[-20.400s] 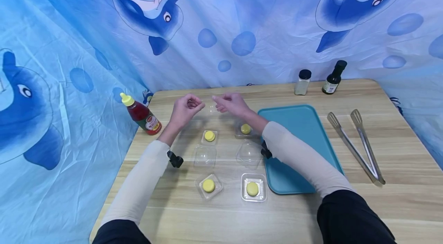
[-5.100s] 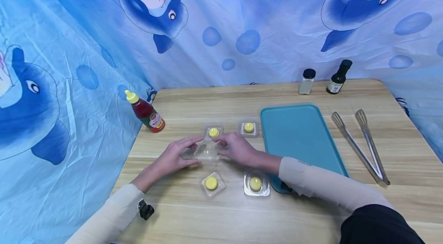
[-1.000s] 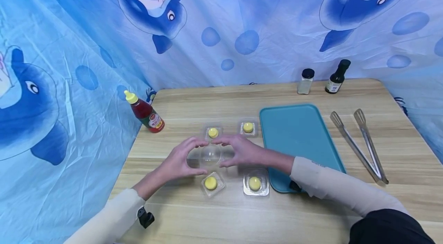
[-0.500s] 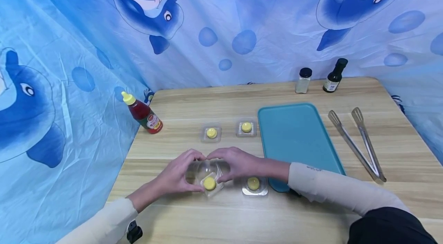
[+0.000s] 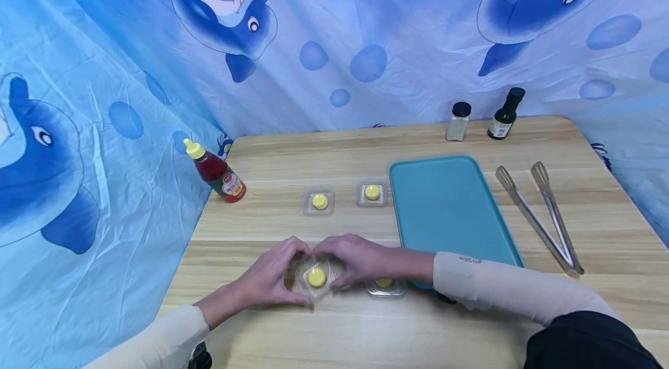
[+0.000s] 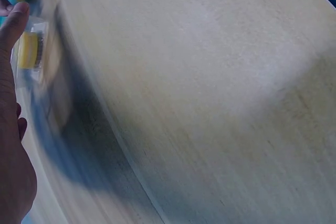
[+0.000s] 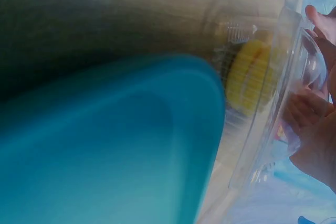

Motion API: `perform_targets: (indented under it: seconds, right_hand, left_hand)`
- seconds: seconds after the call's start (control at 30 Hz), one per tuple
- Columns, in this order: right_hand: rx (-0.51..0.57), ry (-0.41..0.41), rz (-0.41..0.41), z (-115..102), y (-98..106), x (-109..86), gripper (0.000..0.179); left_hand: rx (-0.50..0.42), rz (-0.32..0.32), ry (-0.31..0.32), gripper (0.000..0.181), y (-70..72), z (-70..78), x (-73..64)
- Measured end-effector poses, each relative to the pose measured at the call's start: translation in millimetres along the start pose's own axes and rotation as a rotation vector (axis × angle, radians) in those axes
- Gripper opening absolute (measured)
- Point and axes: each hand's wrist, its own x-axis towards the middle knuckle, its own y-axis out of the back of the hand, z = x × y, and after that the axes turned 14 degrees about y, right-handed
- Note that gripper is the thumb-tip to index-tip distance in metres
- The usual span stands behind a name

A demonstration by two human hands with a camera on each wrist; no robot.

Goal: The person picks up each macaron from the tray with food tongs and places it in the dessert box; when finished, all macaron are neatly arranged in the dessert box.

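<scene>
In the head view, my left hand (image 5: 277, 276) and right hand (image 5: 360, 258) curve from both sides round a clear plastic lid (image 5: 316, 261), thumbs toward me and fingers behind. The lid overlaps the front-left clear box, whose round yellow cake-like piece (image 5: 316, 277) shows between the hands. The left wrist view catches the left thumb (image 6: 18, 17) in front of a clear box holding a yellow piece (image 6: 29, 51). In the right wrist view, the front-right clear box (image 7: 273, 124) stands near the camera with a ridged-looking yellow piece (image 7: 254, 77); the right fingers (image 7: 307, 111) are beyond it.
Two lidded clear boxes with yellow pieces, rear-left (image 5: 319, 201) and rear-right (image 5: 372, 192), stand behind the hands. A teal tray (image 5: 455, 206) lies under the right forearm's line, metal tongs (image 5: 543, 218) beyond. A red sauce bottle (image 5: 219, 177), shaker (image 5: 457, 122) and dark bottle (image 5: 506, 115) stand farther out.
Both hands brought the lid toward me and down over the front-left box in the last second. Earlier, loose lids lay mid-table; the rear-left box has since gained one.
</scene>
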Motion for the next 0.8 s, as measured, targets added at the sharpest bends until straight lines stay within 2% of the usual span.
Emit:
perform_targets:
  seconds: [0.33, 0.43, 0.8]
  right_hand:
    - [0.017, -0.009, -0.030, 0.1, -1.1, 1.1, 0.070]
    - [0.030, -0.009, -0.030, -0.2, 0.9, 1.4, 0.070]
    - [0.063, -0.042, -0.053, -2.4, 6.5, 2.3, 0.069]
  left_hand:
    - [0.040, -0.011, 0.033, 0.091, -1.6, 3.7, -1.2]
    - [0.031, -0.020, 0.057, 0.091, -1.2, 4.8, -0.9]
    - [0.017, 0.004, 0.078, 0.090, -5.1, 8.6, -1.1]
